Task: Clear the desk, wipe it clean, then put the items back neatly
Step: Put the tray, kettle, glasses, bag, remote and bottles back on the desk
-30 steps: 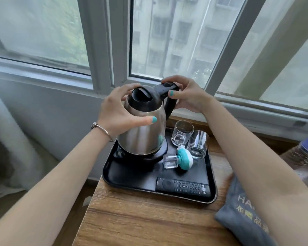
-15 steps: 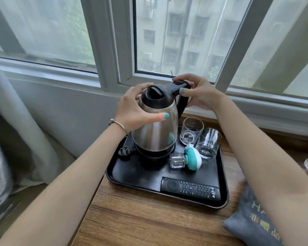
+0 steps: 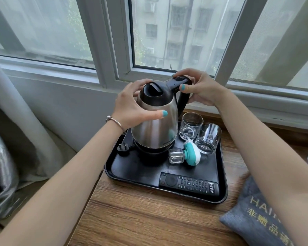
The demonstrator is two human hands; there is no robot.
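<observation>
Both my hands are on the kettle [image 3: 156, 125] right now. Left hand [image 3: 130, 105] is wrapped round the steel body just under the black lid, thumb across the near side, fingers curling behind. Right hand [image 3: 201, 89] has the black handle [image 3: 180, 86] pinched at the top, thumb on the near side and fingers over the far side.

The kettle sits upright on its base at the far left of the black tray [image 3: 222, 192], which is on the wooden desk [image 3: 140, 219] up against the window sill. The plug [image 3: 123, 148] lies on the tray just left of the base.

Right of the kettle there are two empty glasses [image 3: 191, 125], touching or near enough. Near side of those, a little teal and white plug-in thing [image 3: 191, 153] with a clear bottle lies on its side, bottle end just beside the kettle base. The remote [image 3: 188, 183] lies along the tray's near edge.

Off the tray, a grey cloth [image 3: 252, 219] with gold lettering is at the near right of the desk, partly hidden under my right arm. Grey curtain [image 3: 12, 121] hangs on the left.
</observation>
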